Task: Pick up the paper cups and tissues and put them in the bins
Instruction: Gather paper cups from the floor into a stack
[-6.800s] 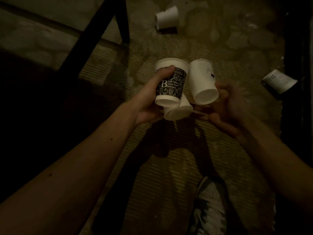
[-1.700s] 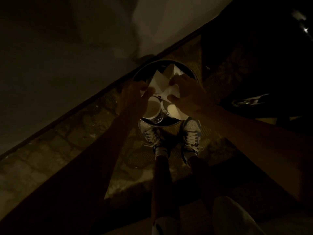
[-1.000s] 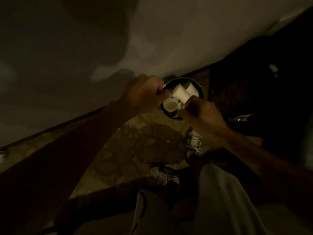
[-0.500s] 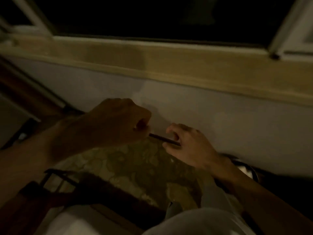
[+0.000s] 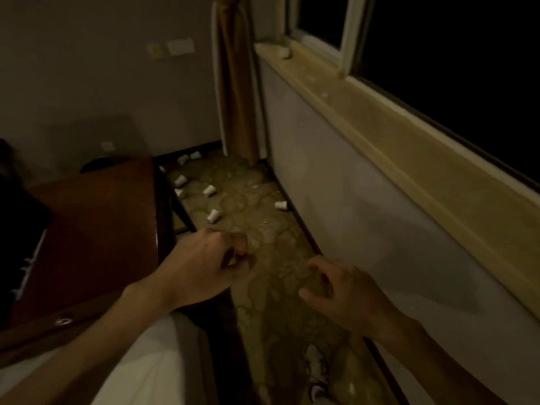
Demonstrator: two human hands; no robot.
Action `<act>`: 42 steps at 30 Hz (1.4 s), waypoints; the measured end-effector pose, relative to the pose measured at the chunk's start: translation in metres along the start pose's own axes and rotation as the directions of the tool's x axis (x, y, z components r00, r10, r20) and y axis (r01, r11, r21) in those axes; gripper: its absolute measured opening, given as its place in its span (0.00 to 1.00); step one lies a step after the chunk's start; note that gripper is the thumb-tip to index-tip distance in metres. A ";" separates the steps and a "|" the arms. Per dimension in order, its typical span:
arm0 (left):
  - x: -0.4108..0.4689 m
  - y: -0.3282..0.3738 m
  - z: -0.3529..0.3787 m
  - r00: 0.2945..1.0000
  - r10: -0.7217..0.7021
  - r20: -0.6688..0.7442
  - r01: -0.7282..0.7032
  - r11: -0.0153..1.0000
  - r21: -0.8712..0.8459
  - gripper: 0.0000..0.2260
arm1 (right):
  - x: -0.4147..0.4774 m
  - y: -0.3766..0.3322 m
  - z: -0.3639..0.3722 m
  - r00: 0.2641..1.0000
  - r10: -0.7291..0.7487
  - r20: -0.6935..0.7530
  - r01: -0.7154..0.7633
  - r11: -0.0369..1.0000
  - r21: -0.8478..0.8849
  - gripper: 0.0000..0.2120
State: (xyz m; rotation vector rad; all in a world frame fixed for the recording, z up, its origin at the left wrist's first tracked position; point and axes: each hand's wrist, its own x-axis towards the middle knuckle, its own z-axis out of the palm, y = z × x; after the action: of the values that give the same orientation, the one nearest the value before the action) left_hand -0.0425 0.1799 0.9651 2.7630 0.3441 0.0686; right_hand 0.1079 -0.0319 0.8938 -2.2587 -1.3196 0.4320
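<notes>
- While the tabletop fills the left, the largest surface is the smooth, pale wall across the carpet from it. A long, flat wooden sill caps the wall under a dark window.
- That tabletop is a dark red-brown wooden slab with a straight, squared right edge and a dull sheen.
- Along the tabletop's right edge runs a narrow strip of carpet, tan and mottled with rounded, pebble-like patches.
- Beyond the tabletop's far corner a brownish curtain hangs in tall vertical folds.
- Below the tabletop's near edge lies soft white cloth; what it belongs to I cannot tell.
- The left hand hangs just off the tabletop's right edge, clenched, fingers curled to the palm.
- The right hand is farther from the tabletop, near the wall. It is released, fingers loosely bent, gripping nothing.
- Small white tapered paper cups lie on their sides on the carpet off the tabletop's far right corner. One stray cup lies close to the wall, and another cup sits at the sill's far end.
- A second ago both hands were together over a round bin holding cups. Now the bin is out of view and the hands are apart. The view, which half a second ago faced the wall and sill, now runs along the carpet.
</notes>
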 end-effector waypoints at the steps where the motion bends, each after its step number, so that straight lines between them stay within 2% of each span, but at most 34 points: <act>1: 0.014 -0.014 0.003 0.999 -0.050 -0.003 0.050 0.999 -0.013 0.13 | 0.026 0.006 0.001 1.000 -0.018 0.021 0.018 1.000 0.009 0.17; 5: 0.075 -0.057 0.015 0.966 -0.252 0.064 0.255 0.966 -0.044 0.10 | 0.122 0.029 -0.002 0.991 -0.056 0.123 0.054 0.998 0.024 0.18; 13: 0.175 -0.159 0.056 0.896 -0.441 0.051 0.443 0.886 -0.133 0.12 | 0.298 0.057 0.023 0.937 -0.077 0.342 0.077 0.997 0.014 0.19; 16: 0.210 -0.214 0.075 0.860 -0.506 0.068 0.505 0.821 -0.268 0.10 | 0.363 0.068 0.046 0.906 -0.015 0.423 0.013 1.000 0.008 0.21; 21: 0.283 -0.307 0.103 0.808 -0.572 0.143 0.567 0.689 -0.451 0.04 | 0.464 0.080 0.074 0.875 0.159 0.458 -0.160 0.986 -0.037 0.22; 24: 0.337 -0.351 0.110 0.777 -0.570 0.267 0.608 0.572 -0.551 0.02 | 0.519 0.088 0.080 0.843 0.283 0.458 -0.334 0.942 0.033 0.19; 27: 0.391 -0.389 0.115 0.742 -0.556 0.375 0.655 0.481 -0.583 0.03 | 0.569 0.100 0.084 0.785 0.422 0.453 -0.512 0.854 0.091 0.17; 32: 0.482 -0.437 0.141 0.732 -0.491 0.472 0.680 0.488 -0.547 0.03 | 0.644 0.145 0.107 0.717 0.530 0.453 -0.671 0.700 0.244 0.11; 34: 0.517 -0.454 0.160 0.703 -0.478 0.527 0.711 0.454 -0.537 0.03 | 0.676 0.168 0.121 0.646 0.590 0.485 -0.759 0.564 0.325 0.10; 36: 0.554 -0.474 0.183 0.661 -0.489 0.569 0.750 0.401 -0.527 0.02 | 0.714 0.197 0.139 0.547 0.642 0.537 -0.834 0.367 0.412 0.11; 38: 0.587 -0.494 0.207 0.586 -0.534 0.610 0.804 0.284 -0.523 0.04 | 0.751 0.225 0.157 0.451 0.674 0.585 -0.871 0.188 0.454 0.12; 40: 0.620 -0.514 0.235 0.509 -0.561 0.653 0.841 0.162 -0.516 0.03 | 0.786 0.262 0.180 0.385 0.690 0.613 -0.889 0.099 0.447 0.11; 42: 0.650 -0.536 0.271 0.488 -0.555 0.673 0.847 0.115 -0.519 0.03 | 0.818 0.298 0.206 0.343 0.697 0.630 -0.902 0.057 0.428 0.11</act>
State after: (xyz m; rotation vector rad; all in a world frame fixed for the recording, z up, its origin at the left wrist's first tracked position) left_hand 0.4897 0.7343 0.5260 1.3304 1.1976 -0.3839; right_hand 0.6164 0.6111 0.5352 -1.9238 0.3826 1.4163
